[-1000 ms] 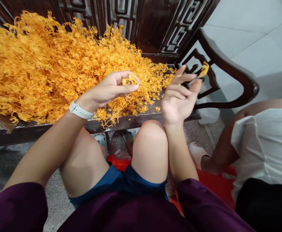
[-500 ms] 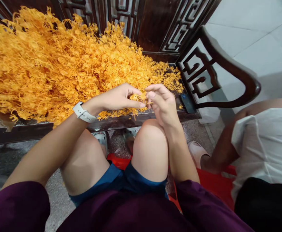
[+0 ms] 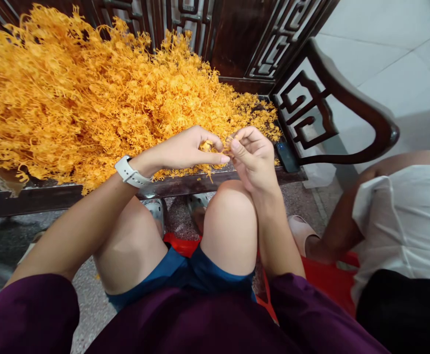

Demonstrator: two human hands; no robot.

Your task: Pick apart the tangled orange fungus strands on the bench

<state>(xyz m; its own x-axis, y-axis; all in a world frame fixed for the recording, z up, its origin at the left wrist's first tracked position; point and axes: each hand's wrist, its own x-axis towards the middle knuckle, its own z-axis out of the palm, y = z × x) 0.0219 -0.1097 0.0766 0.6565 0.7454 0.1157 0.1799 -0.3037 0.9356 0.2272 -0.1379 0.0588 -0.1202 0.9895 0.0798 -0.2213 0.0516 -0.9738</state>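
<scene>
Over the bench's front edge, my left hand (image 3: 187, 148), with a white watch on its wrist, curls round some small orange plastic flower pieces (image 3: 206, 146). The thumb points right, under the bent fingers. Facing it, my right hand (image 3: 254, 156) pinches a small orange piece (image 3: 230, 140) between thumb and forefinger, close to the left fingertips. Its exact shape is too small to make out. Behind both hands spreads a large heap of orange plastic flower sprays (image 3: 107, 98), tallest at the left and thinning to loose bits at the right.
The heap lies on a dark wooden bench (image 3: 56, 200) with a carved back (image 3: 237, 44) and a curved armrest (image 3: 380, 123). A phone (image 3: 287, 157) rests at the seat's right end. Torn cardboard (image 3: 1, 179) shows at left. Another person's leg (image 3: 338, 221) is at right.
Both hands have shifted slightly to the right. My right hand's fingers have closed further into a pinch, and the orange pieces between the hands have moved.
</scene>
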